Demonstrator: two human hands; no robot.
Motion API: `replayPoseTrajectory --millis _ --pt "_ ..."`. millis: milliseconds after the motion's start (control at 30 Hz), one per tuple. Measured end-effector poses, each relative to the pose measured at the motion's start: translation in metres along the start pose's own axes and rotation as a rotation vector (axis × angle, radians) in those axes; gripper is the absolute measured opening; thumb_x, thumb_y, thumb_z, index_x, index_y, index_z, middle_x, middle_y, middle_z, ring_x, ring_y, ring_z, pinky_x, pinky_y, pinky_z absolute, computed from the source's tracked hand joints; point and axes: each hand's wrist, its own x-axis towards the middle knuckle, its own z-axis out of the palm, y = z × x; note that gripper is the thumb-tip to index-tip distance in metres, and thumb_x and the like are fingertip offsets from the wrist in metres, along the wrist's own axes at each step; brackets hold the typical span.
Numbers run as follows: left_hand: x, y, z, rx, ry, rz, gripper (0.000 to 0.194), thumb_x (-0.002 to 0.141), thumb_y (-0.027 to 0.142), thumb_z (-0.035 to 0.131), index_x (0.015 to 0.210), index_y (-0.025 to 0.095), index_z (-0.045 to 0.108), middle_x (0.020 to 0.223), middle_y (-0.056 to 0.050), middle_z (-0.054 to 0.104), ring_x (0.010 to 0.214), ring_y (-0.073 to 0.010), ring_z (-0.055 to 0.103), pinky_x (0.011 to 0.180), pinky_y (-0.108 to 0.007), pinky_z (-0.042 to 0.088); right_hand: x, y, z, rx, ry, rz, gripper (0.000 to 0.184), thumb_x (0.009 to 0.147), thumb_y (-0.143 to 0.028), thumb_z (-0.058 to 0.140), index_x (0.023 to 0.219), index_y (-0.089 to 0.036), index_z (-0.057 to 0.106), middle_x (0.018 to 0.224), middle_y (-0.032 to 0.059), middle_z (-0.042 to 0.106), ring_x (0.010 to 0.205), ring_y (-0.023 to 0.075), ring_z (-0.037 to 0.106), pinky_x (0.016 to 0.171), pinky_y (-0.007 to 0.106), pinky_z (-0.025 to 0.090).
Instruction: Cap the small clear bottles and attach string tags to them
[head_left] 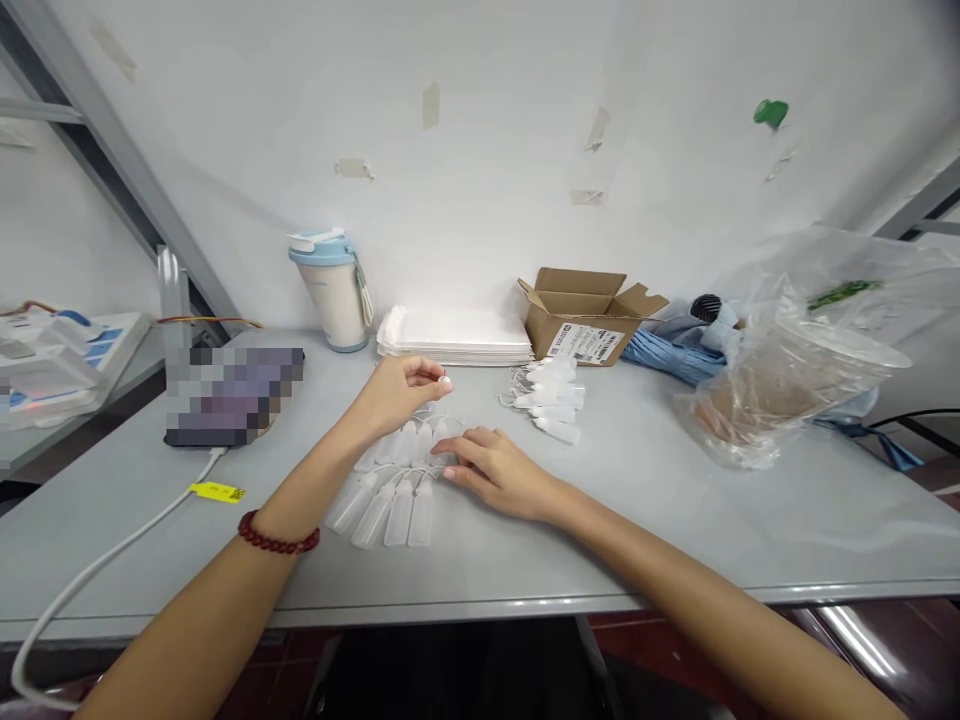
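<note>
Small translucent white tags (pixel 401 515) with thin white cord loops lie in two rows on the grey table. Above the far row is my left hand (pixel 401 390), thumb and fingers pinched together. A small white spot shows at its fingertips, too small to name. My right hand (pixel 495 470) rests low over the right end of the rows, index finger and thumb apart, fingertips touching or just over a tag (pixel 442 455). These fingers partly hide that tag. To the right, a loose pile of similar tags (pixel 555 395) lies with tangled cords.
Along the wall stand a tumbler (pixel 337 300), a stack of white sheets or envelopes (pixel 457 335) and an opened cardboard box (pixel 577 325). A plastic-wrapped spool (pixel 795 375) and blue fabric (pixel 675 350) lie right. A phone (pixel 232 395) with a white cable (pixel 135 545) lies left.
</note>
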Motion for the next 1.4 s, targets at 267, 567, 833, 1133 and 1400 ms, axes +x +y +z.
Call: replayPoseTrajectory --millis 267,567,833,1133,1400 --pt "-0.004 0.002 0.006 -0.077 -0.055 -0.045 0.029 0.056 0.030 0.078 0.075 0.016 0.061 0.074 -0.002 0.065 0.070 -0.0158 0.060 0.069 -0.031 0.047 -0.002 0.011 -0.008 -0.122 0.011 0.054 0.024 0.096 -0.028 0.038 0.102 -0.019 0.059 0.086 0.0065 0.061 0.084 0.0173 0.055 0.079 0.032 0.038" --pt "-0.005 0.003 0.005 -0.096 -0.076 -0.138 0.028 0.058 0.032 0.077 0.073 0.016 0.060 0.068 -0.001 0.063 0.069 -0.0158 0.058 0.067 -0.030 0.046 -0.009 0.015 -0.014 -0.047 0.141 0.041 0.013 0.088 -0.015 0.048 0.097 -0.018 0.057 0.081 0.0054 0.060 0.074 0.0162 0.054 0.068 0.027 0.041" --pt "-0.006 0.007 0.010 -0.310 -0.028 -0.200 0.029 0.059 0.030 0.078 0.076 0.016 0.058 0.075 -0.003 0.065 0.074 -0.0153 0.060 0.076 -0.032 0.046 -0.010 0.012 -0.014 -0.027 0.413 -0.004 0.012 0.088 -0.013 0.043 0.089 -0.019 0.053 0.082 0.0045 0.060 0.075 0.0160 0.053 0.069 0.028 0.042" --pt "-0.007 0.007 0.009 -0.384 -0.068 -0.111 0.033 0.063 0.031 0.077 0.079 0.017 0.051 0.076 -0.002 0.065 0.072 -0.0139 0.060 0.079 -0.034 0.046 -0.010 0.009 -0.017 0.100 0.590 0.104 0.007 0.089 -0.022 0.046 0.085 -0.021 0.052 0.082 0.0035 0.060 0.075 0.0153 0.054 0.068 0.028 0.043" --pt "-0.011 0.007 0.018 -0.500 -0.080 -0.071 0.031 0.069 0.033 0.074 0.080 0.018 0.049 0.086 -0.005 0.070 0.090 -0.0187 0.065 0.090 -0.037 0.044 -0.013 -0.002 -0.017 0.312 0.586 0.117 0.007 0.089 -0.028 0.049 0.088 -0.022 0.052 0.085 0.0033 0.063 0.078 0.0161 0.058 0.068 0.029 0.043"
